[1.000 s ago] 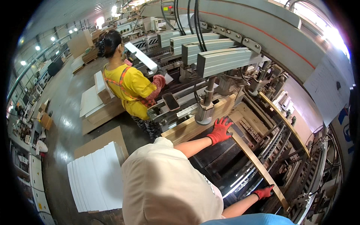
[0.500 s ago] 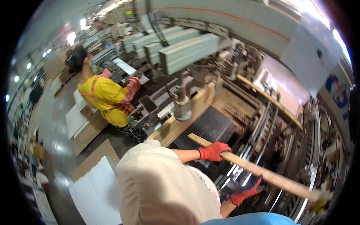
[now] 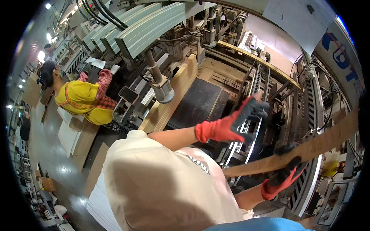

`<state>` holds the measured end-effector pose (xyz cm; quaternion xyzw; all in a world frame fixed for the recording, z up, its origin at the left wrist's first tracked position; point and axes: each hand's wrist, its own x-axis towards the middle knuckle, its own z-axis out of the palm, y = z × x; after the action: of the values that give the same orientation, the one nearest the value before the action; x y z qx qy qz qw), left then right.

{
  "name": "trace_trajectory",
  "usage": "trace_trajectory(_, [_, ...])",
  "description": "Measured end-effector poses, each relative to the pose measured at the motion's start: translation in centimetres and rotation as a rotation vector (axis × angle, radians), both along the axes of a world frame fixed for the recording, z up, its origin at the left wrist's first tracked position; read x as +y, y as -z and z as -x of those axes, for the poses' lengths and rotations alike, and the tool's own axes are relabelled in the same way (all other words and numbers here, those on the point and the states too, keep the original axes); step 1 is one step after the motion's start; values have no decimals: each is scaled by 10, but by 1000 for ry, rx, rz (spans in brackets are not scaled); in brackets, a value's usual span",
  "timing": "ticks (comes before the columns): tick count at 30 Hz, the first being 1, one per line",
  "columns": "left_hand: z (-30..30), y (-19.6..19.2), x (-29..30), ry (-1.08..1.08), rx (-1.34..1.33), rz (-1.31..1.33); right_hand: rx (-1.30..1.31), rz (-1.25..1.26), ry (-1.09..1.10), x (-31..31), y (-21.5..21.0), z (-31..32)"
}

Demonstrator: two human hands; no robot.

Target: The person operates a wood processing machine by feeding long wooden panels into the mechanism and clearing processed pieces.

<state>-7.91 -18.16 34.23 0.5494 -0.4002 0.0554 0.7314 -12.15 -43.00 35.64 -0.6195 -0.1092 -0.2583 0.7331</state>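
A long, flat wooden strip slants across the lower right, its far end rising toward the right rim. My right hand, in a red and black glove, grips it near the middle, with fingers over one edge and thumb on the other. My left hand, gloved the same way, is raised above metal rails, its fingers apart and holding nothing. It is apart from the strip. Beyond it, a dark flat plate lies beside a row of light wooden boards set on edge.
A clamp cylinder stands over the boards, with pale green beams above. At left, a co-worker in a yellow top handles a white piece. A yellowish bar crosses behind the rails; white panels lie lower left.
My left hand has let go of the wooden strip and lifted away. My right hand has closed on the strip, whose right end has swung up. The whole view has shifted.
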Motion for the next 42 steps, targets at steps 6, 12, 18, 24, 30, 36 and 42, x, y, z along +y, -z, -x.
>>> trace_trajectory(6, [-9, 1, 37, -105, 217, 264, -129, 314, 597, -22, -20, -19])
trace_trajectory(12, [-30, 29, 54, -81, 293, 344, 73, 239, 167, -78, -40, -26])
trace_trajectory(18, [-52, 25, 65, -555, 559, 581, 199, 762, -124, -32, -25, -24])
trace_trajectory(24, [-106, 175, 220, -435, 721, 365, -7, 1166, -267, -16, 85, -79])
trace_trajectory(30, [-95, 277, 216, -1004, 823, 436, 168, 1372, -84, -10, 181, -126])
trace_trajectory(36, [-84, 265, 204, -1153, 814, 378, 269, 785, 663, 13, 207, -117])
trace_trajectory(42, [-87, 260, 187, -1242, 878, 381, 714, -157, 1105, 5, 249, -190])
